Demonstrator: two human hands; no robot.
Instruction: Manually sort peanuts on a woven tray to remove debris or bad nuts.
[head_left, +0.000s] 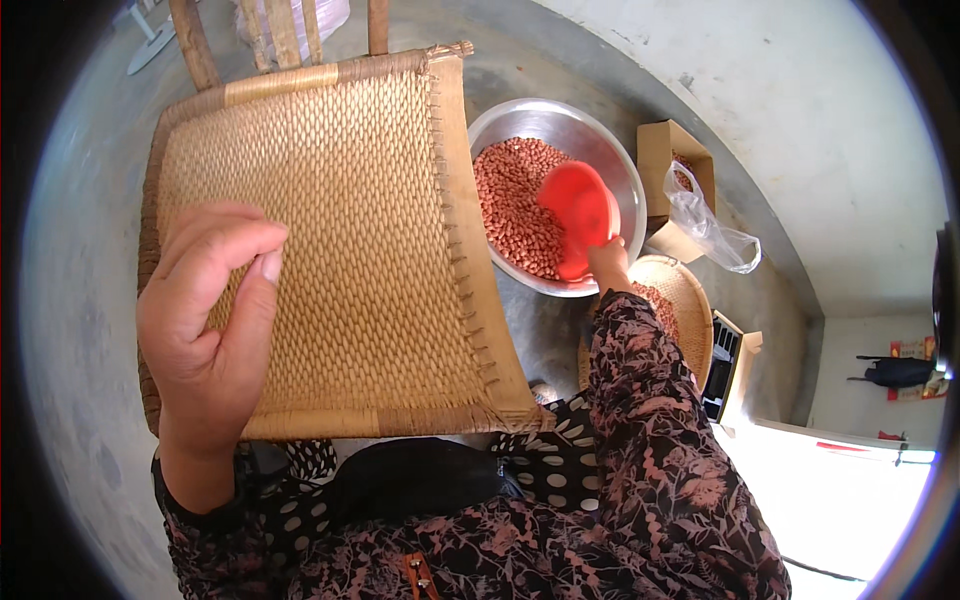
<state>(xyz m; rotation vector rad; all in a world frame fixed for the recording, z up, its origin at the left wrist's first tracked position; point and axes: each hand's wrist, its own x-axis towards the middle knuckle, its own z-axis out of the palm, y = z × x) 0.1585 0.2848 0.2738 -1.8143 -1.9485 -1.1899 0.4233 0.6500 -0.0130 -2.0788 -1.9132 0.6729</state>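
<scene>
My left hand (205, 320) is curled in a loose pinch over the flat woven tray (370, 260) in front of me; whether anything small is between thumb and finger is unclear. My right hand (610, 262) grips a red plastic scoop (580, 205) at the right side of a wide steel basin (620, 170). The scoop is dipped among many reddish shelled peanuts (510, 195) inside the basin, which stands just right of the woven tray.
A cardboard box (655, 150) and plastic bag (715, 230) lie behind the basin. A round basket (695, 340) with peanuts sits right, beside a dark object (722, 365). Wooden slats (280, 35) rise beyond the tray; a wall (800, 150) curves along the right.
</scene>
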